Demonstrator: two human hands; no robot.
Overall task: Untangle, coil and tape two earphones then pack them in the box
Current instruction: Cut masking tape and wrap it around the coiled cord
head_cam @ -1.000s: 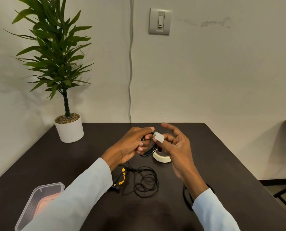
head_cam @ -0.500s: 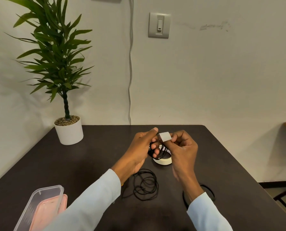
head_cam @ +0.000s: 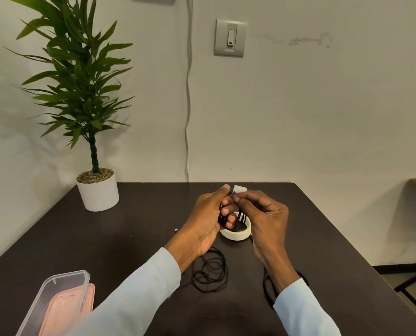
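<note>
My left hand (head_cam: pixel 208 219) grips a coiled black earphone (head_cam: pixel 240 218) above the table, its loops hanging between both hands. My right hand (head_cam: pixel 265 214) pinches a short white tape strip (head_cam: pixel 239 189) at the top of that coil. Below them the white tape roll (head_cam: pixel 236 235) lies flat on the dark table (head_cam: pixel 134 234). A second black earphone (head_cam: pixel 210 270) lies in a loose tangle near my left wrist. The clear plastic box (head_cam: pixel 59 304) with a pink base stands at the front left, its lid leaning on it.
A potted plant in a white pot (head_cam: pixel 97 190) stands at the table's back left corner. Another black cable loop (head_cam: pixel 268 287) lies under my right forearm. A grey wire runs down the wall behind the table. The table's right edge drops to the floor.
Both hands have drawn together, and the tape strip went from my right fingertip onto the top of the coil. The view has shifted slightly, hiding the orange earbud under my left sleeve.
</note>
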